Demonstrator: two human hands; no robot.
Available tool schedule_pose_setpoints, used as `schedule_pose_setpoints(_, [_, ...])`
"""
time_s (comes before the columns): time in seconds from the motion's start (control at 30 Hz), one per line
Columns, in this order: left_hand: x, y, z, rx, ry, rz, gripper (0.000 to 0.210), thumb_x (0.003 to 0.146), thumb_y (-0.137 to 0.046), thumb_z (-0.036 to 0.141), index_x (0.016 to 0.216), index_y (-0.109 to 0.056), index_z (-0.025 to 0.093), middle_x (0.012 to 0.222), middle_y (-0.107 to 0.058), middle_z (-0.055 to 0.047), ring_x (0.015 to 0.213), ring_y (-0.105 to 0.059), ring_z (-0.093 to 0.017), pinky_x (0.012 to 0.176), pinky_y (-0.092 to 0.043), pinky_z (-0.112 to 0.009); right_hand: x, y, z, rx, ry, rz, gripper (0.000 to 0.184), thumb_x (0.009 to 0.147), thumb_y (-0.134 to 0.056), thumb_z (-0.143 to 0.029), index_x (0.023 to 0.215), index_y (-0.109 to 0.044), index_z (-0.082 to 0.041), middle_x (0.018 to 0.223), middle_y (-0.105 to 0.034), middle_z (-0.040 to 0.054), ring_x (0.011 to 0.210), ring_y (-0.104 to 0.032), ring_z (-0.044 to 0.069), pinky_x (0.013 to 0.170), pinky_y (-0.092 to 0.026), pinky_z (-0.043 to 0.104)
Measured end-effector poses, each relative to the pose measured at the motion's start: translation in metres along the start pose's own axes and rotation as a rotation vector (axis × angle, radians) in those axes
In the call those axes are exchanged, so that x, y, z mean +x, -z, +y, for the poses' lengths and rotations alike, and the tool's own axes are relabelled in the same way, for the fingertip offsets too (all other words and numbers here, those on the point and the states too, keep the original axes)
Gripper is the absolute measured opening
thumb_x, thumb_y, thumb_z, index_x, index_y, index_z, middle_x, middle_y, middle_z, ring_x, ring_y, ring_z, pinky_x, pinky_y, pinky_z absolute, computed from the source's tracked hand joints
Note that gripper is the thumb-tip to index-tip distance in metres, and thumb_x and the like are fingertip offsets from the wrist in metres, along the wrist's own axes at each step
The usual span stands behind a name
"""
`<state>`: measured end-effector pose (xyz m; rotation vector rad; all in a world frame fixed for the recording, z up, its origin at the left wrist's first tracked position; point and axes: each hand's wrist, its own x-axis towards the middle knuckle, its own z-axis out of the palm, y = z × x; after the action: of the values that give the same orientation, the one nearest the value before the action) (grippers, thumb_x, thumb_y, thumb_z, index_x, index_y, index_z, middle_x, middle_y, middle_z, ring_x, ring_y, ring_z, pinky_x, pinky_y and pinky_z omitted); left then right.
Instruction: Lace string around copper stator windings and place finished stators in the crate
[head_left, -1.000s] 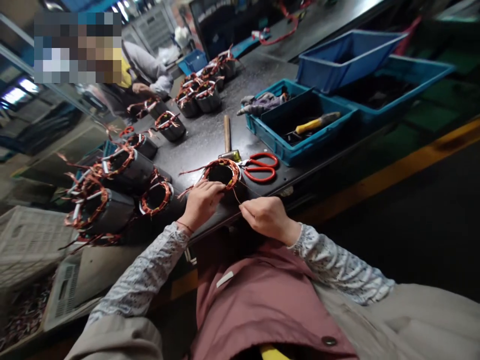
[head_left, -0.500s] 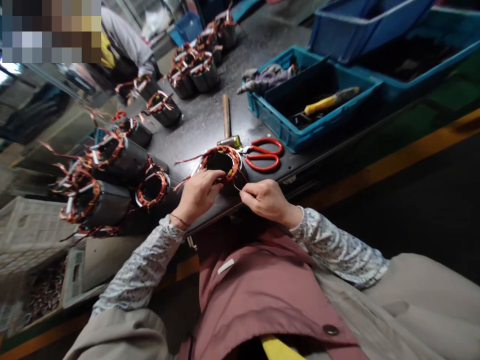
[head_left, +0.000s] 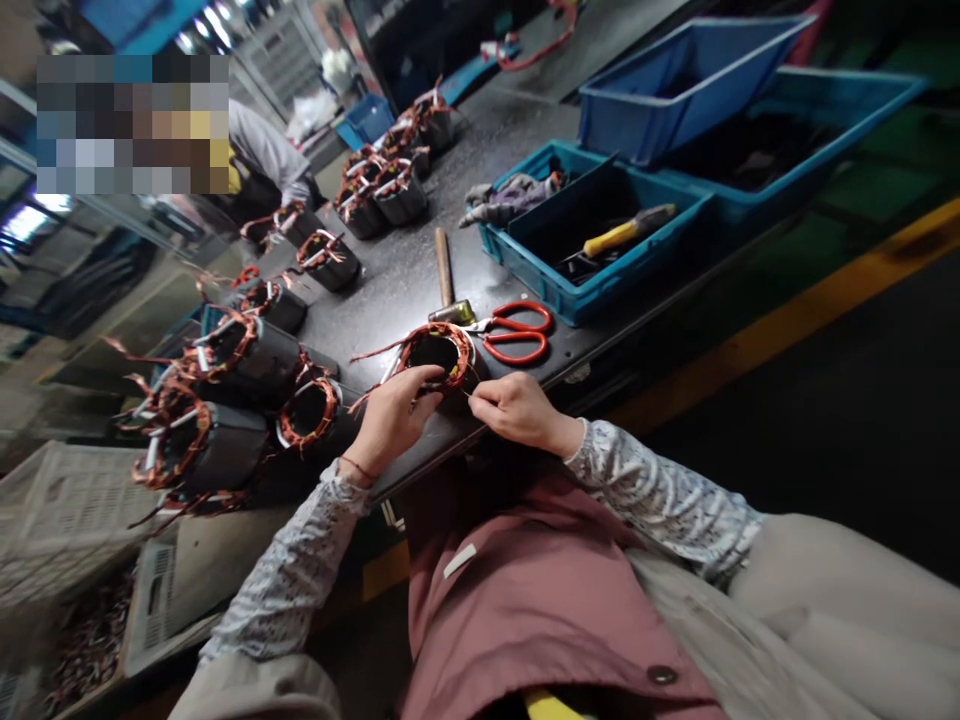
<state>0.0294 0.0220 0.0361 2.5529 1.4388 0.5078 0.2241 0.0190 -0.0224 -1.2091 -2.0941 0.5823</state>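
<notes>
A person sat at the near edge of a dark workbench (head_left: 420, 270), seen from a camera on their own head, with both forearms in pale patterned sleeves reaching forward. The left hand (head_left: 388, 420) rested on the near rim of a motor stator (head_left: 441, 352), a dark steel cylinder with a ring of copper winding on top, standing upright at the bench edge. Its fingers curled over the winding, and the thumb side was hidden behind the knuckles. The right hand (head_left: 510, 408) sat just beside the stator, fingertips pinched together on what looked like a thin thread or wire; the strand itself was too fine to make out clearly.

Just behind the stator lay red-handled scissors (head_left: 517, 334) and a hammer (head_left: 447, 282) with a wooden handle, its head touching or nearly touching the stator's far side. To the left stood several more wound stators (head_left: 225, 390), close together, with loose copper leads sticking out. Further stators clustered at the far end of the bench, too blurred to count.

A teal bin (head_left: 570, 300) to the right held a yellow-handled tool (head_left: 626, 232), partly hidden by the bin wall, and a grey glove (head_left: 506, 200) draped over its rim. Larger blue bins (head_left: 675, 90) lay beyond, cut off by the frame. Another person in a grey sleeve (head_left: 262, 155) worked at the far left, their hands obscured by stators.
</notes>
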Motion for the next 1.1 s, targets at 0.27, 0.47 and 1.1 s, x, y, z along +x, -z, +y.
schedule_pose_setpoints(0.27, [0.04, 0.008, -0.007, 0.002, -0.074, -0.184, 0.037, 0.082, -0.047, 0.01, 0.111, -0.067, 0.018, 0.122, -0.066, -0.009, 0.109, -0.063, -0.021, 0.096, -0.05, -0.036, 0.008, 0.0, -0.019, -0.196, 0.009, -0.022, 0.034, 0.093, -0.045, -0.029, 0.074, -0.069, -0.015, 0.066, -0.07, 0.0086, 0.057, -0.057, 0.015, 0.055, -0.019, 0.03])
schedule_pose_setpoints(0.47, [0.059, 0.016, -0.01, 0.184, -0.073, -0.427, 0.019, 0.084, -0.051, 0.018, 0.085, -0.069, 0.02, 0.081, -0.072, -0.001, 0.075, -0.065, -0.016, 0.073, -0.051, -0.026, 0.004, 0.004, -0.025, -0.257, -0.031, -0.112, 0.035, 0.096, -0.041, -0.029, 0.084, -0.069, -0.014, 0.075, -0.072, 0.0127, 0.065, -0.065, 0.02, 0.054, -0.026, 0.029])
schedule_pose_setpoints(1.1, [0.04, 0.025, 0.034, -0.953, 0.535, -0.076, 0.024, 0.084, -0.054, 0.039, 0.077, -0.047, 0.017, 0.068, -0.066, -0.003, 0.04, -0.046, -0.006, 0.039, -0.033, -0.017, -0.009, 0.01, -0.02, 1.046, -0.233, 0.185, 0.024, 0.073, -0.063, -0.022, 0.095, -0.055, -0.021, 0.083, -0.062, -0.0003, 0.076, -0.058, 0.014, 0.072, -0.047, 0.028])
